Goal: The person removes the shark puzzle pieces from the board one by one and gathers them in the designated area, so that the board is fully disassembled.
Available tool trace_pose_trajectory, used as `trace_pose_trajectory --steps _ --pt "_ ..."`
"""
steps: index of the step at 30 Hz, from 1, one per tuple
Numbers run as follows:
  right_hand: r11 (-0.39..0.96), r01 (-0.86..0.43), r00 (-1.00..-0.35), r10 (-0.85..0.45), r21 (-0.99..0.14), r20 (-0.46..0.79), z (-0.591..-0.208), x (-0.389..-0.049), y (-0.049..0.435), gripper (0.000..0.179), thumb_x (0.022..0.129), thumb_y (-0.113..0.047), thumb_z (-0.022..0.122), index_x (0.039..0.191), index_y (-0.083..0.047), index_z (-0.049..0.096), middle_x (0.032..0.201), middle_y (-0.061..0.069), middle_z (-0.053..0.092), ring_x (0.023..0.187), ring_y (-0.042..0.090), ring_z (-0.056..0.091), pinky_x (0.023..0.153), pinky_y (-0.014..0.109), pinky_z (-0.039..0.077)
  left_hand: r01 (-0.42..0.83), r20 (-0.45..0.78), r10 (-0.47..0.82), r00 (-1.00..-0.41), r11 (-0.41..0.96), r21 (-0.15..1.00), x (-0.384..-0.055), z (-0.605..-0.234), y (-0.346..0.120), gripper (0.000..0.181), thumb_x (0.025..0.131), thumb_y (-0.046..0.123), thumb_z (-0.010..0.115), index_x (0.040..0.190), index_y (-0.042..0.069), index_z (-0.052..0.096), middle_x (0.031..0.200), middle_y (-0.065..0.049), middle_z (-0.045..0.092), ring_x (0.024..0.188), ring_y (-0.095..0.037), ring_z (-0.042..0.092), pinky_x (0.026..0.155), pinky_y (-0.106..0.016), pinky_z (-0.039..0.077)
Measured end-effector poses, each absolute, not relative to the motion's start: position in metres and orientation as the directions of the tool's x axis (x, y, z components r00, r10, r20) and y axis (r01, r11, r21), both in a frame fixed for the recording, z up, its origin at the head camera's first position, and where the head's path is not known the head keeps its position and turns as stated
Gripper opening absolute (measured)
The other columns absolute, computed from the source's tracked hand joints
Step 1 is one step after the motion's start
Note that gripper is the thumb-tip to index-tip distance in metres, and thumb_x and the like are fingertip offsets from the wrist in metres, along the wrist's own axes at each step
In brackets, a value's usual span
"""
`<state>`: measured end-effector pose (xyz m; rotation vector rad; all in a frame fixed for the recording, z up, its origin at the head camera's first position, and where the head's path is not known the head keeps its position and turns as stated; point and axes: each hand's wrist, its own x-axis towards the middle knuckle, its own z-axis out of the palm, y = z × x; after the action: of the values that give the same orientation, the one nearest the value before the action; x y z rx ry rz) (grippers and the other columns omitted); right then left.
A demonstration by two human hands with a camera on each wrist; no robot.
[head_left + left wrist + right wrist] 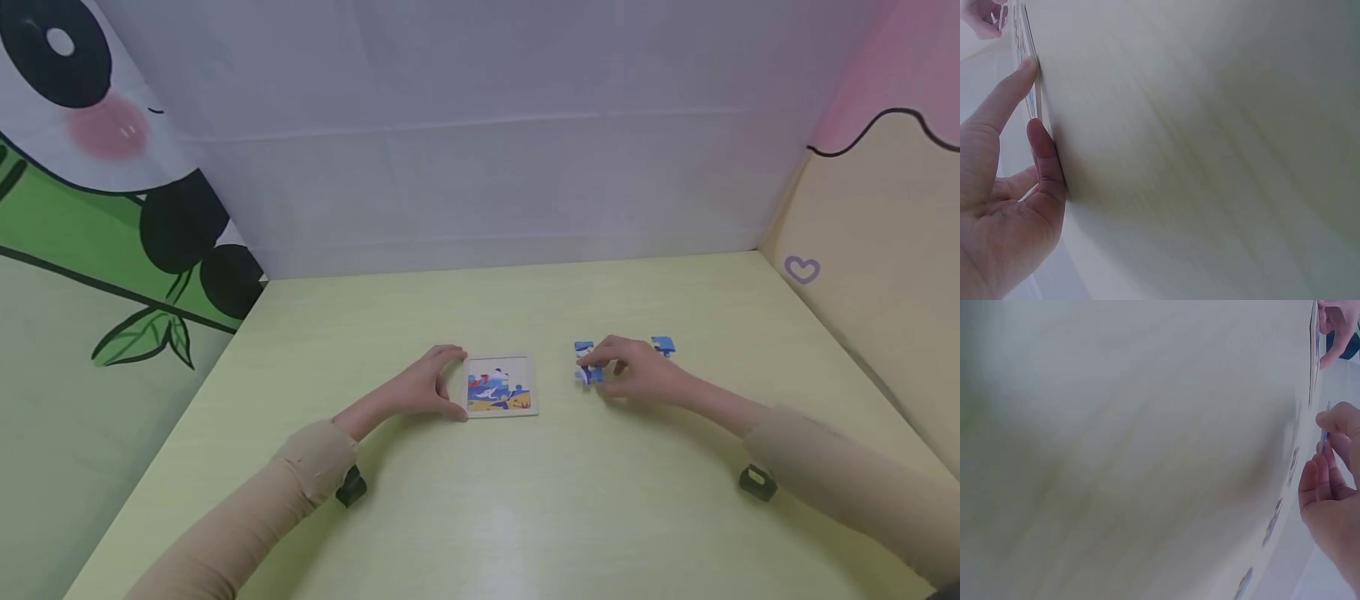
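My left hand (420,385) holds the left side of a small square jigsaw puzzle tray (534,385), its thumb at the near corner and its fingers at the far one. A sea picture in blue, white and yellow fills part of the tray. To the right of it, my right hand (637,371) pinches a thin puzzle piece (1324,439) between thumb and fingers, held edge-on above the table in the right wrist view. Under and beside this hand lie loose blue pieces, one of them a puzzle piece (663,343) just beyond the wrist; the hand partly hides the others.
Both hands work over a pale wooden table (480,492). A plain light curtain (480,183) stands behind its far edge, with printed panels to the left and right. In the right wrist view, several flat pieces (1272,522) lie in a row.
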<state>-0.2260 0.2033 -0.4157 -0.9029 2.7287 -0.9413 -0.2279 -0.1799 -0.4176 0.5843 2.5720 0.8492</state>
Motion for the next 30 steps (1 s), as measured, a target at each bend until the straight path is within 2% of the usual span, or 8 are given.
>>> trace_pose_trajectory --steps 6,14,21,30 --pt "0.618 -0.469 -0.84 -0.533 -0.632 0.102 -0.415 -0.216 0.231 0.04 0.084 -0.004 0.073 0.122 -0.016 0.071 0.113 0.0 0.066 0.096 0.016 0.059 0.08 0.026 0.056 0.266 -0.215 0.489 -0.845 0.734 0.626 -0.227 -0.417 -0.18 0.1 0.072 0.028 0.089 0.153 0.01 0.032 0.161 -0.01 0.023 0.067 -0.009 0.058 0.064 -0.02 0.049" --pt "0.684 -0.453 -0.864 -0.494 -0.572 0.094 -0.414 -0.209 0.267 0.04 0.081 -0.002 0.075 0.118 -0.015 0.072 0.105 0.001 0.066 0.091 0.016 0.058 0.077 0.024 0.055 0.256 -0.219 0.482 -0.849 0.736 0.627 -0.226 -0.414 -0.18 0.1 0.072 0.029 0.089 0.153 0.01 0.032 0.161 -0.009 0.023 0.068 -0.009 0.058 0.065 -0.02 0.049" --pt "0.755 -0.434 -0.883 -0.466 -0.492 0.064 -0.421 -0.207 0.293 0.04 0.081 -0.009 0.077 0.118 -0.023 0.072 0.102 -0.004 0.065 0.086 0.012 0.051 0.074 0.022 0.047 0.25 -0.222 0.479 -0.849 0.735 0.631 -0.225 -0.412 -0.178 0.1 0.073 0.029 0.089 0.153 0.01 0.032 0.162 -0.009 0.022 0.07 -0.01 0.058 0.066 -0.021 0.05" --pt "0.741 -0.426 -0.872 -0.489 -0.519 0.018 -0.423 -0.214 0.32 0.038 0.085 -0.017 0.077 0.121 -0.027 0.07 0.108 -0.005 0.065 0.085 0.009 0.047 0.071 0.021 0.043 0.24 -0.229 0.471 -0.852 0.74 0.628 -0.225 -0.413 -0.179 0.099 0.073 0.029 0.089 0.152 0.011 0.033 0.162 -0.008 0.023 0.069 -0.01 0.058 0.067 -0.022 0.05"
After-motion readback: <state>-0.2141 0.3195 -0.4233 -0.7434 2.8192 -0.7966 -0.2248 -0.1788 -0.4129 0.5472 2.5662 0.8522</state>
